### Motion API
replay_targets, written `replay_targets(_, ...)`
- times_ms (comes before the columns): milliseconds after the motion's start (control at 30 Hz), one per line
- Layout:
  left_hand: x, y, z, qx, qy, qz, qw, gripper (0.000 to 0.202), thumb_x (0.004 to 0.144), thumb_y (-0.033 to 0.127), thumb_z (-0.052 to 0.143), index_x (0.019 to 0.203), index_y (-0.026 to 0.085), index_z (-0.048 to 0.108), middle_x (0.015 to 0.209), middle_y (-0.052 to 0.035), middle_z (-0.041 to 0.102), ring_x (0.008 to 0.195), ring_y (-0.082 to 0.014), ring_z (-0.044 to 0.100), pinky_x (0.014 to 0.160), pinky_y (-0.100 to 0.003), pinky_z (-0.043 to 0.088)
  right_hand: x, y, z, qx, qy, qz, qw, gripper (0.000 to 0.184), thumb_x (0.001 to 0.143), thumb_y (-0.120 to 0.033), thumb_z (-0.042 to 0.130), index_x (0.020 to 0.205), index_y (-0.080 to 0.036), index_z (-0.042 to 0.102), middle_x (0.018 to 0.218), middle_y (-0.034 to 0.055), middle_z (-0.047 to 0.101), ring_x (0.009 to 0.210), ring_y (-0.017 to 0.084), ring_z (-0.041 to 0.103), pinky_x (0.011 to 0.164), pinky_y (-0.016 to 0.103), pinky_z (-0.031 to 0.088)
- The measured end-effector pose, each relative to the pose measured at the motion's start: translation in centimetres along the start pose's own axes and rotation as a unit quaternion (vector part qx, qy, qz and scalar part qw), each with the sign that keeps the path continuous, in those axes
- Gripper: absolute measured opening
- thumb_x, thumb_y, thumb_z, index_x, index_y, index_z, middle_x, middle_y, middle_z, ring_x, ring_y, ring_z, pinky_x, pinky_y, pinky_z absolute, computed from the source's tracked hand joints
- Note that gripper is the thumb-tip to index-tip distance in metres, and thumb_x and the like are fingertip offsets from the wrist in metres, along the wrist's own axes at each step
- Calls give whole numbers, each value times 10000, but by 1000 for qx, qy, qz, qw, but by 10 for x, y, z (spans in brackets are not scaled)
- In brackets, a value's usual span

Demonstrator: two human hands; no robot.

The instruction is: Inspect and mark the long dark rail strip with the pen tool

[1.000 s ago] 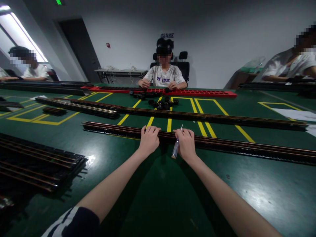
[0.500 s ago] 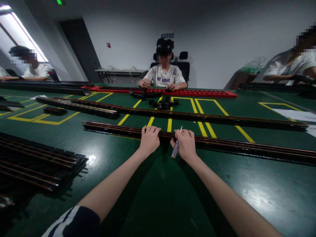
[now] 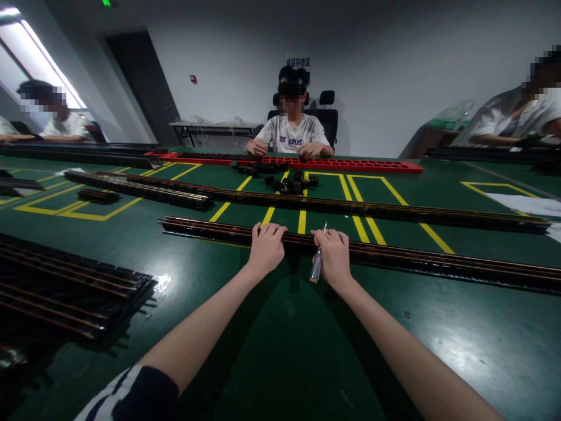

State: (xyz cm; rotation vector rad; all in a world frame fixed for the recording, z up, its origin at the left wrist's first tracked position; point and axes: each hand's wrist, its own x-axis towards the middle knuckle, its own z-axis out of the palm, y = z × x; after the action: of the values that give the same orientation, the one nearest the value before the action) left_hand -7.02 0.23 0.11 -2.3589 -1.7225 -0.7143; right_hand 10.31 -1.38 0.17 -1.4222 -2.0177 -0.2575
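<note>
A long black rail with copper-coloured strips [image 3: 421, 259] lies across the green table in front of me. My left hand [image 3: 266, 248] is closed over the rail, fingers curled on its far edge. To the right of it, my right hand [image 3: 333, 254] also rests on the rail. In that hand is a small screwdriver [image 3: 316, 266] with a see-through handle. Its thin metal tip points up and away from me, and the handle end hangs toward me. The undersides of both hands and the fingertips are partly hidden.
Beyond it runs another long black rail [image 3: 394, 211]. A stack of similar rails [image 3: 65, 286] sits at left. Small black parts [image 3: 291, 184] lie near a red slotted tray [image 3: 350, 165], where a person [image 3: 293, 131] sits. Other people work at both sides.
The rail under my hands has slid a little to the right; its left end shows this. My right hand, with the screwdriver, has shifted slightly right, while the left hand stays nearly in place.
</note>
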Motion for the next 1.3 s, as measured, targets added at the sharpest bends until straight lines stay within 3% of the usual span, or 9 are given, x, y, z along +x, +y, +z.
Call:
replay_targets(400,0,2,-2,0,-2,-2,1000,396,810,92,367,1115,205,593,1155,-68,630,1149,-225,509,1083,-478,253,2,-4,-2,-28,-18,-31,999,14,786,-198,506,785,-190,517,882,101,675,918,261,570,891,410,341)
replay_targets(633,0,2,-2,5,-1,-4,1000,410,790,79,383,1110,225,593,1155,-63,632,1149,-229,510,1079,-473,254,3,-9,0,-33,-22,-13,999,84,756,-137,504,812,-197,518,863,86,674,920,264,567,883,420,334)
replay_targets(833,-1,0,-1,1,2,1,1000,411,795,83,376,1115,222,594,1150,-62,633,1144,-225,512,1085,-476,249,2,-7,0,-21,-5,-8,1000,227,725,6,421,757,-209,487,883,84,690,941,259,578,879,414,354)
replay_targets(1000,0,-1,-1,-3,-2,1,1000,406,802,87,368,1115,213,594,1150,-61,634,1154,-222,508,1090,-476,249,0,-3,0,-12,-1,-9,1000,240,711,16,418,755,-212,480,875,83,687,931,260,588,877,420,370)
replay_targets(1300,0,1,-3,-3,-5,-5,1000,396,806,89,373,1108,214,597,1158,-67,632,1151,-226,513,1090,-486,247,1,-1,0,-18,-21,-32,999,8,791,-195,499,784,-199,498,905,107,674,919,271,571,902,435,342)
